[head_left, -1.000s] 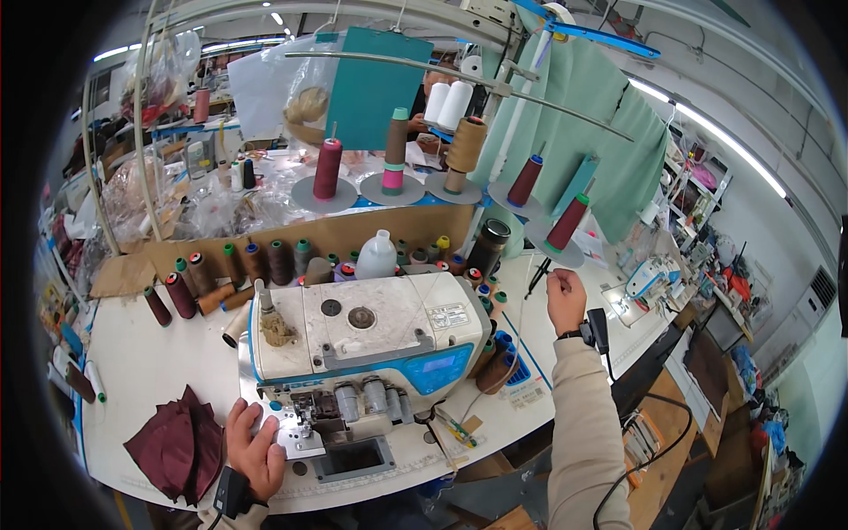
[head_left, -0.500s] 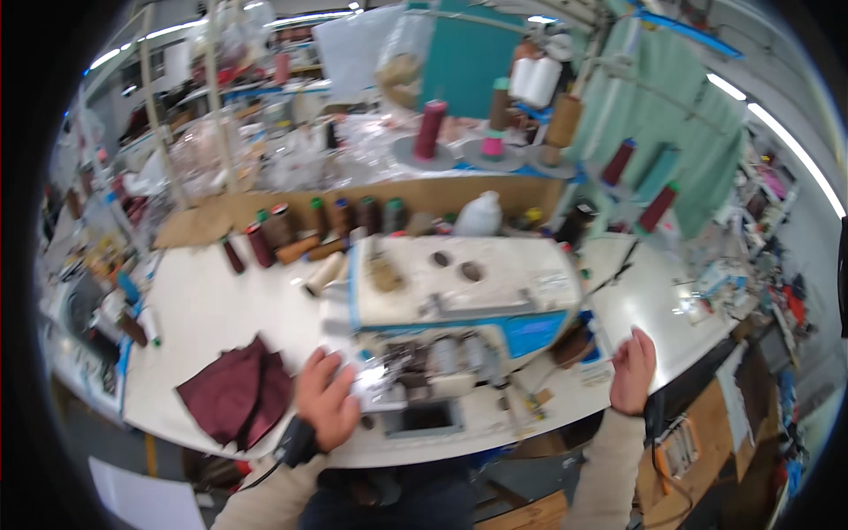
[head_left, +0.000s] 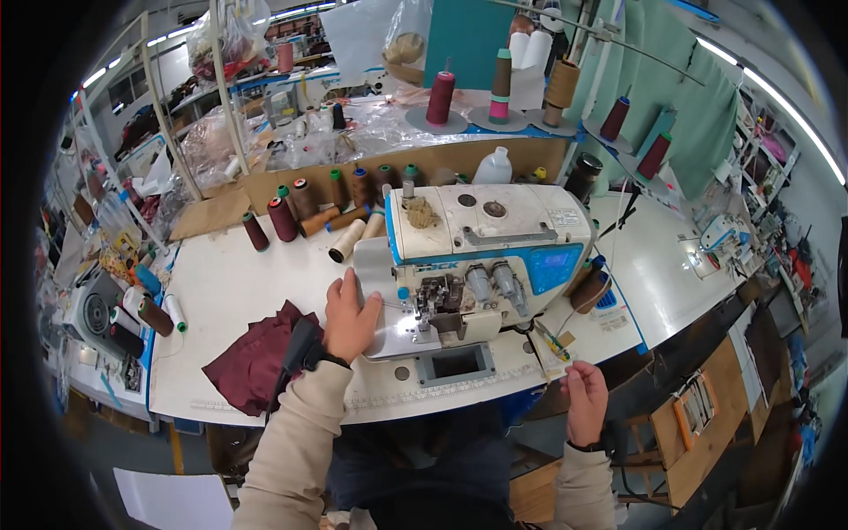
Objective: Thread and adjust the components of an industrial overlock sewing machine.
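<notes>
A white and blue overlock sewing machine [head_left: 495, 252] stands on the white table before me, with metal parts exposed at its front. My left hand [head_left: 351, 320] is open beside the machine's metal side plate [head_left: 375, 274], fingers pointing up along its edge; the thumb lies over the bed. My right hand [head_left: 586, 402] is closed near the table's front edge, thumb against the curled fingers. What it pinches, if anything, is too small to tell. Just beyond it lies a small yellow-handled tool [head_left: 555, 343]. A folded maroon cloth [head_left: 262, 358] lies left of my left wrist.
Several thread spools [head_left: 283, 219] stand and lie behind the machine's left side. Cones of thread [head_left: 440, 99] are on a rack above the back, beside a white plastic bottle [head_left: 494, 166]. A brown spool [head_left: 590, 287] is right of the machine. Another workstation [head_left: 97, 309] adjoins at left.
My right hand has come down and left from the table's right side to the front edge by the yellow-handled tool. My left hand has moved up along the side plate. The view has shifted.
</notes>
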Available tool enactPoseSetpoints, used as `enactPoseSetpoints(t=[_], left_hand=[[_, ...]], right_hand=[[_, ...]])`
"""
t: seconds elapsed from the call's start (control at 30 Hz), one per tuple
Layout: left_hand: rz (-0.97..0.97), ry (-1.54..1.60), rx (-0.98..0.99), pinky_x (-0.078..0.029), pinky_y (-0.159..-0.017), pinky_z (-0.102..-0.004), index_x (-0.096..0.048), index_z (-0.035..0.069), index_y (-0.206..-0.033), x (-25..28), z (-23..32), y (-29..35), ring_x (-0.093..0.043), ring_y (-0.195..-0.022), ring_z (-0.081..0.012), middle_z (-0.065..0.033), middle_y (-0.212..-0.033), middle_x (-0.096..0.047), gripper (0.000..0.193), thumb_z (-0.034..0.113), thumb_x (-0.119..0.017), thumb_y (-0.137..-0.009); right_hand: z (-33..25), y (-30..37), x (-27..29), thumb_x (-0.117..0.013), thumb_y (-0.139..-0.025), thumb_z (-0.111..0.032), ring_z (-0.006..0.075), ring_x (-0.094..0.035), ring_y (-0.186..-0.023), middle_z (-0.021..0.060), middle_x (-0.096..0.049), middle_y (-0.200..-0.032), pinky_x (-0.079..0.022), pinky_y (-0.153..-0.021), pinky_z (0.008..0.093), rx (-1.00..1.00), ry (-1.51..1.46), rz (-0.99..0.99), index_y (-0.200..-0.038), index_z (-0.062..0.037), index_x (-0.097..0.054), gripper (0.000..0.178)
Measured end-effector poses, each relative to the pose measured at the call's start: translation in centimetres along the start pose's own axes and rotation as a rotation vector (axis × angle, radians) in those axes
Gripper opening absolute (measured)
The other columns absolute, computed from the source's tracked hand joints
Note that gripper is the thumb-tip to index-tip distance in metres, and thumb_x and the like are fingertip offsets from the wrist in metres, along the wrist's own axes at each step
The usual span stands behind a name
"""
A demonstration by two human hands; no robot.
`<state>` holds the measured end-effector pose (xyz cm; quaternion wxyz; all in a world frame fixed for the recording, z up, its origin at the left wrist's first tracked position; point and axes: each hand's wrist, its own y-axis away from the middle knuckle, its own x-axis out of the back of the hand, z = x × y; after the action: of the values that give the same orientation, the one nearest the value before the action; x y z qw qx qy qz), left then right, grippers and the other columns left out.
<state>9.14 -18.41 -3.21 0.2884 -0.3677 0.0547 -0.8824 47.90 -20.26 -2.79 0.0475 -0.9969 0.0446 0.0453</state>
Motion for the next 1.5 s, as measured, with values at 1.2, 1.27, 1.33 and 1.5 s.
enactPoseSetpoints(t=[1.2, 1.27, 1.33, 1.5], left_hand=[[-0.059, 0.191, -0.014, -0.034, -0.107, -0.0364, -0.033, -0.009, -0.142, -1.3, 0.4, 0.6, -0.045, -0.124, -0.0339, -0.0235, -0.134, -0.044, 0.059, 0.019, -0.053, -0.094], [-0.018, 0.207, -0.017, -0.037, -0.105, -0.0398, -0.036, -0.009, -0.14, -1.3, -0.1, 1.0, -0.046, -0.12, -0.0394, -0.0272, -0.134, -0.043, 0.058, 0.019, -0.053, -0.093], [0.009, 0.171, -0.052, -0.037, -0.105, -0.0403, -0.036, -0.01, -0.14, -1.3, 0.0, 1.0, -0.047, -0.12, -0.0399, -0.0276, -0.132, -0.044, 0.058, 0.018, -0.053, -0.093], [0.046, 0.202, -0.108, -0.037, -0.104, -0.0428, -0.034, -0.012, -0.14, -2.3, 0.3, 0.5, -0.047, -0.117, -0.043, -0.0298, -0.128, -0.048, 0.057, 0.02, -0.051, -0.095]], right_hand=[[1.9, -13.8, -4.7, -0.059, -0.098, -0.018, 0.0194, -0.054, -0.113, 0.0126, -0.056, -0.126, -0.042, -0.099, 0.0311, 0.189, 0.002, 0.073, -0.135, 0.0032, -0.044, 0.045], [2.6, -13.0, -2.5, -0.058, -0.098, -0.026, 0.024, -0.05, -0.121, 0.0164, -0.052, -0.131, -0.039, -0.104, 0.0345, 0.227, 0.1, 0.123, -0.136, 0.0046, -0.044, 0.051], [3.9, -13.5, 1.6, -0.057, -0.098, -0.023, 0.0273, -0.045, -0.127, 0.0183, -0.049, -0.133, -0.034, -0.108, 0.0378, 0.296, 0.33, 0.329, -0.133, 0.0057, -0.047, 0.047], [9.2, -18.3, 12.7, -0.06, -0.092, -0.025, 0.0441, -0.054, -0.11, 0.0286, -0.057, -0.119, -0.042, -0.096, 0.048, 0.539, 1.023, 0.666, -0.121, 0.0083, -0.054, 0.045]])
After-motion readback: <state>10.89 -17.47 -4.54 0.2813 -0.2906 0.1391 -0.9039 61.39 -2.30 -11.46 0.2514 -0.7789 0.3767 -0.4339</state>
